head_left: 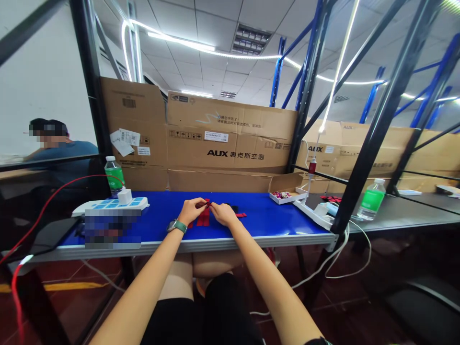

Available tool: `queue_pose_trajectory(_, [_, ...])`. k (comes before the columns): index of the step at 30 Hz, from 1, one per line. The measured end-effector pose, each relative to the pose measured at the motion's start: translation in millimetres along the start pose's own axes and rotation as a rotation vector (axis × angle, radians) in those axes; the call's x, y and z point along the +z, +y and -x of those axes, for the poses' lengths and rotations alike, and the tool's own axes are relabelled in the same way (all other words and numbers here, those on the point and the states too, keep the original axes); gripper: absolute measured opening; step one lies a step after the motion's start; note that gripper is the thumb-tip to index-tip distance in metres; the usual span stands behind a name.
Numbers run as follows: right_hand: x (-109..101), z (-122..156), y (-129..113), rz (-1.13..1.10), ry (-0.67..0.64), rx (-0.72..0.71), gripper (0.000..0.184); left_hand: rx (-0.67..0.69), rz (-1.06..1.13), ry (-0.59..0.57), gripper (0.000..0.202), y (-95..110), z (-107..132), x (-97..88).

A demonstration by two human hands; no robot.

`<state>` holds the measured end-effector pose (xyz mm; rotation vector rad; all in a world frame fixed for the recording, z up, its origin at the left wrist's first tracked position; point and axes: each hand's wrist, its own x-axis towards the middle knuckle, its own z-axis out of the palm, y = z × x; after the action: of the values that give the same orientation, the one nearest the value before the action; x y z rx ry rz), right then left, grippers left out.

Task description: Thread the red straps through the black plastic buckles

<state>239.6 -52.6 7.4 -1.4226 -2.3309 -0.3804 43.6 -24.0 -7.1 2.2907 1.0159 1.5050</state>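
Note:
My left hand (191, 211), with a green-strapped watch (177, 225) on its wrist, pinches a small dark red piece of ribbon (207, 201) between thumb and fingers. From the other side my right hand (223, 214) is closed on the same piece, and the two hands almost meet over the blue tabletop (158, 225). Red strips (203, 220) lie flat just below the fingertips. Beside the right hand are another red strip (241, 215) and a small black item (235, 209), partly hidden by that hand. The ribbon's exact shape is too small to make out.
A white power strip (109, 205) and a green-labelled bottle (114, 173) stand at the left. A shallow white box (287, 195) of small pieces sits at the back right, near cables. Cardboard panels (233, 139) line the back. Another person (66, 153) sits at far left.

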Motion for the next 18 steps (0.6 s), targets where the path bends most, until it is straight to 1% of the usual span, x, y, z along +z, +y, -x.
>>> queue_pose_trajectory(6, [-2.1,-0.1,-0.3,0.019,0.049,0.123,0.034,-0.029,0.091,0.012,0.021,2.3,1.1,2.3])
queue_pose_trajectory(8, [-2.2,0.5,-0.4,0.013,0.051,0.105,0.033,-0.026,0.104,-0.010,0.020,2.0,1.1,2.8])
queue_pose_trajectory(10, [-1.7,1.1,-0.7,0.003,0.028,0.032,0.033,-0.022,0.107,-0.030,0.019,1.2,1.0,3.1])
queue_pose_trajectory(12, [-1.2,1.3,-1.1,-0.005,0.012,-0.038,0.034,-0.033,0.108,-0.012,0.018,-0.1,0.6,3.2])
queue_pose_trajectory(13, [-1.1,1.2,-1.4,-0.007,0.014,-0.052,0.034,-0.042,0.110,0.007,0.018,-0.8,0.5,3.2])
queue_pose_trajectory(15, [-0.9,0.8,-1.9,-0.010,0.021,-0.036,0.033,-0.055,0.124,0.024,0.019,-1.7,0.6,3.6])
queue_pose_trajectory(18, [-0.6,0.0,-1.9,-0.012,0.009,0.015,0.033,-0.052,0.148,-0.026,0.020,-1.5,1.4,4.6])
